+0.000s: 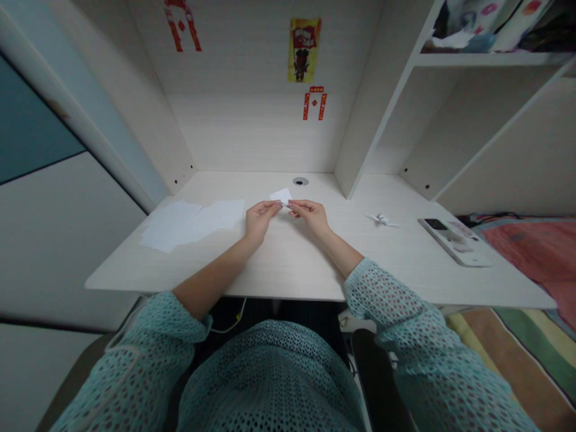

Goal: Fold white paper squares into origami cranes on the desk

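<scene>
A small piece of white paper (281,195) is held up just over the desk, its upper part standing beyond my fingertips. My left hand (261,217) pinches its lower left side between thumb and fingers. From the other side my right hand (312,215) pinches the lower right edge, the two sets of fingertips almost meeting. Any folds at the pinched edge are too small to make out. Left of my hands lie several loose white paper sheets (189,222), overlapping. To the right rests a small folded white paper figure (381,219) with pointed ends.
The white desk (288,270) has a round cable hole (300,180) near its back panel. A phone-like white slab (454,241) lies at the right. An upright divider (373,102) stands behind my right hand, and a bed with a red cloth (535,246) adjoins the desk's right side.
</scene>
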Tool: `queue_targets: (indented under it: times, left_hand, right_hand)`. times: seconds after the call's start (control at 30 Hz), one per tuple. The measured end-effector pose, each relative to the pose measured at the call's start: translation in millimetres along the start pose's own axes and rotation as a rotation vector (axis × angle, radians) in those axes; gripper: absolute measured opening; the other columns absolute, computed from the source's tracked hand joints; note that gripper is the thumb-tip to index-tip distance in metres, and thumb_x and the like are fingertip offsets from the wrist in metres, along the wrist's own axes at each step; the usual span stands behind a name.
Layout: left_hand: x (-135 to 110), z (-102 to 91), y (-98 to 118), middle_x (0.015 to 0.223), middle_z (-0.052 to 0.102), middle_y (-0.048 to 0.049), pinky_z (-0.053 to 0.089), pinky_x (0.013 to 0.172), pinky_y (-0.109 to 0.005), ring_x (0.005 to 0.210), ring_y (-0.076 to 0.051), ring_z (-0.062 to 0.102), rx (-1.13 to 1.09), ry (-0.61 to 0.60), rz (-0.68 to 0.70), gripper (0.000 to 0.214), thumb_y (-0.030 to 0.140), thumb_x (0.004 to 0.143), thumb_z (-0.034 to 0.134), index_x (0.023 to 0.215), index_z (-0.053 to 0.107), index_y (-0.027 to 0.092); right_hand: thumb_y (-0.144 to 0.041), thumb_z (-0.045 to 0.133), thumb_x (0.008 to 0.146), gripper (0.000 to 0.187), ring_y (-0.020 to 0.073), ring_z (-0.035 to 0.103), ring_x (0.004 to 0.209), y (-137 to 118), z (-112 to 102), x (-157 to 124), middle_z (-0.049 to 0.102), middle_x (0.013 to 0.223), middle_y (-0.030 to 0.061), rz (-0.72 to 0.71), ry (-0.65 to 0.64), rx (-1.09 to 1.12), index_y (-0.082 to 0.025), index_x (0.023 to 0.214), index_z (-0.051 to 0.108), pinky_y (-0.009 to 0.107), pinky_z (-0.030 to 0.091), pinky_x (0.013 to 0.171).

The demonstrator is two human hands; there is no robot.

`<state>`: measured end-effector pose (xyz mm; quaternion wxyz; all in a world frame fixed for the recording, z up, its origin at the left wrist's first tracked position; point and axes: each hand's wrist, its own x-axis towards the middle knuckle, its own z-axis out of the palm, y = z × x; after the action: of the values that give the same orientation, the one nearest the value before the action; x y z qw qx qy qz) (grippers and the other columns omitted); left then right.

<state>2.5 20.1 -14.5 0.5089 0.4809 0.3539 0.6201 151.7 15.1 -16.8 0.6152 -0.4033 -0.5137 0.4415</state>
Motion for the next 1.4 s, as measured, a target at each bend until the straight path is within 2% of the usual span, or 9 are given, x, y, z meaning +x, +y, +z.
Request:
queue_targets:
  times: [0.13,0.3,0.53,0.8,1.17,1.4]
  left_hand:
    - [-0.8,1.1,-0.2,0.085,0.071,-0.0062,0.049,0.086,-0.031,0.080,-0.015,0.066,-0.025,-0.008,-0.015,0.024,0.029,0.062,0.075,0.079,0.069,0.014]
    - [-2.2,3.3,-0.7,0.087,0.071,-0.0078,0.050,0.083,-0.032,0.080,-0.016,0.066,-0.025,0.040,-0.012,0.027,0.031,0.063,0.075,0.082,0.069,0.012]
    - [-3.2,4.0,-2.7,0.081,0.070,-0.0073,0.052,0.080,-0.032,0.077,-0.016,0.067,0.001,0.069,0.026,0.028,0.032,0.063,0.075,0.082,0.066,0.013]
    - [-4.7,5.9,-1.1,0.075,0.069,-0.0060,0.052,0.076,-0.030,0.073,-0.015,0.067,0.011,0.102,0.068,0.024,0.030,0.064,0.075,0.076,0.064,0.013]
    - [-4.6,5.3,-0.9,0.074,0.069,-0.0058,0.053,0.078,-0.032,0.074,-0.016,0.068,0.023,0.084,0.077,0.023,0.031,0.066,0.073,0.076,0.061,0.014]
    - [-5.6,4.4,1.4,0.076,0.069,-0.0038,0.053,0.075,-0.030,0.072,-0.017,0.068,-0.013,0.053,0.083,0.035,0.033,0.065,0.074,0.085,0.048,0.019]
  right_hand:
    - [-0.040,0.074,0.061,0.027,0.0134,0.062,0.063,-0.3,0.5,-0.9,0.071,0.070,0.0028,-0.018,0.001,0.009,-0.020,0.079,0.072,0.025,0.043,0.057]
    - [-0.041,0.074,0.062,0.028,0.0140,0.063,0.063,2.0,2.4,-1.9,0.070,0.068,0.0025,-0.049,0.009,0.000,-0.019,0.079,0.071,0.025,0.044,0.058]
    - [-0.043,0.074,0.060,0.032,0.0147,0.063,0.062,3.8,4.5,-2.8,0.070,0.070,0.0032,-0.021,0.046,0.008,-0.020,0.081,0.071,0.027,0.045,0.058]
    - [-0.038,0.075,0.059,0.028,0.0132,0.060,0.060,0.7,7.6,-5.4,0.069,0.068,0.0022,-0.001,0.054,0.049,-0.020,0.080,0.071,0.025,0.041,0.055]
    - [-0.037,0.075,0.059,0.027,0.0118,0.058,0.059,1.0,9.1,-4.9,0.068,0.065,0.0010,0.020,0.047,0.070,-0.020,0.079,0.071,0.025,0.039,0.054]
    - [-0.041,0.075,0.057,0.033,0.0126,0.059,0.060,-1.4,10.0,-7.6,0.067,0.065,0.0017,0.030,0.066,0.049,-0.019,0.081,0.069,0.025,0.041,0.055]
